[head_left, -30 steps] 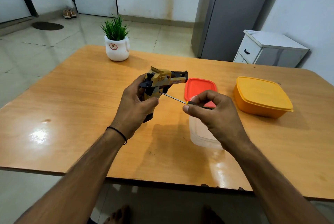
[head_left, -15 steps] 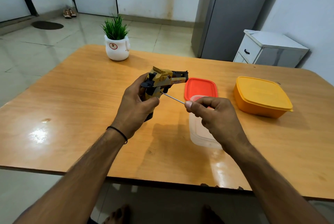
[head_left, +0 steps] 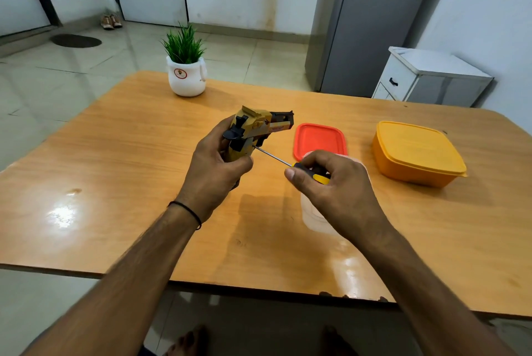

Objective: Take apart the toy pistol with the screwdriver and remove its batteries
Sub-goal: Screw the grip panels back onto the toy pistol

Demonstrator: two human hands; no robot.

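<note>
Left hand (head_left: 213, 171) is wrapped round the grip of the toy pistol (head_left: 253, 128), holding it up off the counter (head_left: 115, 168) over the middle, barrel pointing away and to the right. Right hand (head_left: 331, 183) pinches the screwdriver (head_left: 272, 156) by its yellow-black handle, thumb and fingers curled on it. The shaft runs up-left, tip against the pistol's side just above my left thumb.

Pistol: tan-yellow body, black rear parts, black barrel end.

Clear tub (head_left: 313, 217) sits right under my right hand, with a red lid (head_left: 319, 140) flat just beyond it. Orange lidded box (head_left: 414, 151) is further right, near the counter's right edge. Potted plant (head_left: 187, 79) stands at the far edge, well apart.

Wide stretch of counter runs from my left hand out to the left edge. Near edge is under my forearms.
</note>
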